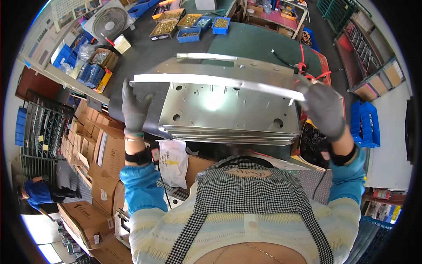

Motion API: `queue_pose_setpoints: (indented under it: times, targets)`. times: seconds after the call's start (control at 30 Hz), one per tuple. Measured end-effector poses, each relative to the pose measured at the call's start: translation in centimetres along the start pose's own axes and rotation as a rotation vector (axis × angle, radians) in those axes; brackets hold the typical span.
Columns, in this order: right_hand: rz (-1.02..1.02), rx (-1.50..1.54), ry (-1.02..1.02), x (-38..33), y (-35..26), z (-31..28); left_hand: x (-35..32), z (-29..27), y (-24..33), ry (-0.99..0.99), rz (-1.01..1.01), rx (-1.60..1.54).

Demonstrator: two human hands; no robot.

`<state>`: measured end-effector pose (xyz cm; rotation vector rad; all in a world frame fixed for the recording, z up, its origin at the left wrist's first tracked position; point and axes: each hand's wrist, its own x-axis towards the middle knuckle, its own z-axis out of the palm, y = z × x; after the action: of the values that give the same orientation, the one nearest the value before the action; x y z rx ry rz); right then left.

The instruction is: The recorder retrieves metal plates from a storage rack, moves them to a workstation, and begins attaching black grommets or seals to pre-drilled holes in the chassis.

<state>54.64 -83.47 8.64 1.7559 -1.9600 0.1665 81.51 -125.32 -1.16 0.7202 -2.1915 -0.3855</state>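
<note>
A bent sheet-metal panel with a bright front flange is held up at a tilt, its edges slightly blurred. My left hand, in a grey glove, has its fingertips against the panel's left end, with the thumb standing apart. Around the right end closes my right hand, gloved alike; its fingertips are partly hidden. Below the panel lies a stack of flat metal plates with round holes and small upright studs. Black bands with cords circle both my wrists.
Blue bins and boxes of small hardware stand at the far side of the dark worktable, near a fan. Red-and-black cables lie at right, above a box of black parts. Cardboard boxes and a person are at left.
</note>
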Motion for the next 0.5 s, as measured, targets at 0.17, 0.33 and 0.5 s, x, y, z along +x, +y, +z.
queue_pose_setpoints:
  times: [0.17,0.33,0.5]
  targets:
    - [0.077,0.508,0.038,1.6,6.7,-7.4,6.4,-1.9,8.4,-0.1,0.227,-0.461]
    - [0.219,0.768,0.049,0.1,10.7,-6.3,5.4,-1.9,10.7,-0.194,-0.118,-0.766]
    - [0.171,0.795,-0.042,1.8,13.0,-5.9,3.7,-1.7,9.8,-0.107,-0.169,-0.586]
